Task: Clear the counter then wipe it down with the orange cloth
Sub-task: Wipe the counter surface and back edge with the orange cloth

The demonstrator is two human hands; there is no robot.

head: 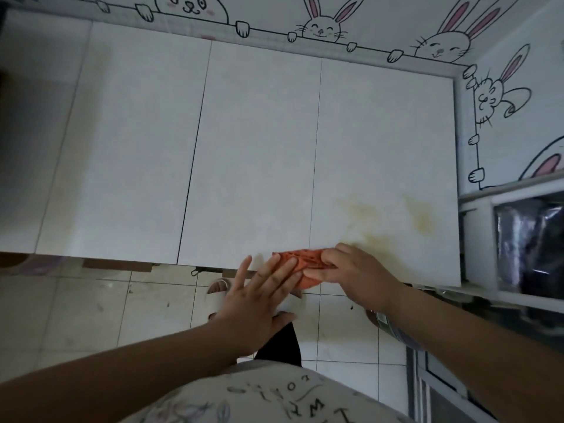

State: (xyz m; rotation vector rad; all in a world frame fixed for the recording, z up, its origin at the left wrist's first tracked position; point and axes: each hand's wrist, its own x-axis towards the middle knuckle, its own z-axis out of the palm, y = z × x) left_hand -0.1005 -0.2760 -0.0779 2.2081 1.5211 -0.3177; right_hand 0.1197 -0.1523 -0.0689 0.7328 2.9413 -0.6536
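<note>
nearest the camera, at the bottom of the view, is the person's pale shirt printed with dark letters and flowers, with two bare forearms reaching forward from either side of it.

the orange cloth is bunched up at the front edge of the white counter, right of centre, partly hanging past the edge. the right hand is clamped on the cloth's right end, fingers curled around it. the left hand lies flat with its fingers spread and straight, their tips resting on the cloth's left part; it grips nothing.

just behind and to the right of the cloth, yellowish stains spread across the counter surface. the counter is made of large white panels divided by thin dark seams, and its surface carries nothing but the cloth.

along the back and the right side runs a wall with cartoon rabbits drawn peeking over a line. at the right edge stands a white shelf unit holding something dark and shiny that is too dim to identify.

below the counter edge, pale floor tiles show, along with a light sandal on the person's foot, partly hidden by the left hand.
</note>
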